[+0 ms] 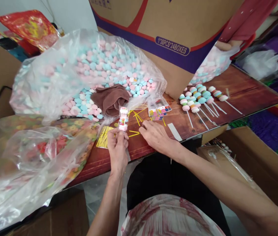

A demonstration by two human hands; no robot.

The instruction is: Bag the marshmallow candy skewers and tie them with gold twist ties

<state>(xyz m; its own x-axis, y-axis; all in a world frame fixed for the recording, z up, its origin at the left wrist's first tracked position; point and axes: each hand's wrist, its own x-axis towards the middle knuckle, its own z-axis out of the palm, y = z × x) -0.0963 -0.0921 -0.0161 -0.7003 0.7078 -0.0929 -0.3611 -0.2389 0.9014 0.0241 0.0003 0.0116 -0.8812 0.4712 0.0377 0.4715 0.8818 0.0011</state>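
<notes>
Currently L hand (118, 142) pinches wrapped candy stack (123, 119), jutting out ahead of it; R hand (155, 133), half-curled, is nr yellow ties (134, 132) (can't tell if it's gripping one); brown cloth (110, 98) lies beyond L hand.

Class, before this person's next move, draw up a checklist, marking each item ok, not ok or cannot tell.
1. Pink-and-white candy stick in clear wrapping held by the left hand: ok.
2. Thin yellow strips near the right hand: ok.
3. Strip held in the right fingers: cannot tell.
4. Clear, colourfully printed plastic packaging on the reddish-brown wooden table: ok.
5. Brown cloth away from loose pink, blue and white candies: not ok, right against them.
</notes>
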